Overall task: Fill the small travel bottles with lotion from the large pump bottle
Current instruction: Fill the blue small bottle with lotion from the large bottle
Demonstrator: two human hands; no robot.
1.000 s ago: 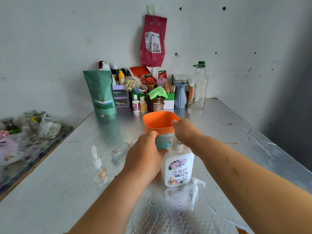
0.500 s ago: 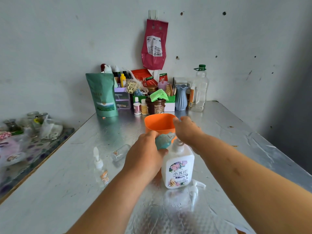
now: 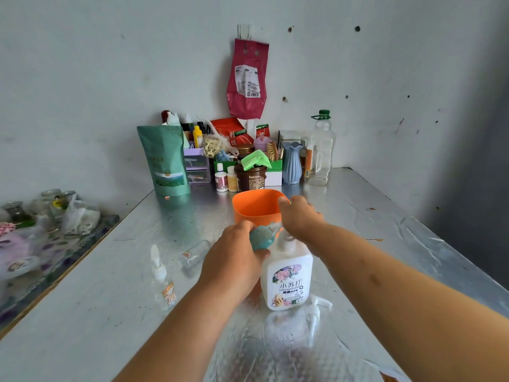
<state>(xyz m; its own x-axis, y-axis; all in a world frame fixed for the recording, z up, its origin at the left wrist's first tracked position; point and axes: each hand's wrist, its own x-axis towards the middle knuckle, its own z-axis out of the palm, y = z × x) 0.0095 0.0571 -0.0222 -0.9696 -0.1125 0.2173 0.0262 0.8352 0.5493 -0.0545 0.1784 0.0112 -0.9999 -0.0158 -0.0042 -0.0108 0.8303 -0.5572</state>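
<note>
My left hand (image 3: pixel 234 260) had its grip curled round a small teal container (image 3: pixel 263 237), held against the neck of the large lotion bottle (image 3: pixel 287 277), likely to line it up for filling. That bottle stood on the table (image 3: pixel 110 312), uncapped, its pump (image 3: pixel 316 307) lying beside it. My right hand (image 3: pixel 300 219) was at the rim of the orange cup (image 3: pixel 253 206); whether that grip pinched it I could not tell.

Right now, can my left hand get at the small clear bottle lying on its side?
Probably yes: the clear bottle lies just left of the left hand, nothing between them. But its fingers grip a teal object, so that would need putting down first.
</note>
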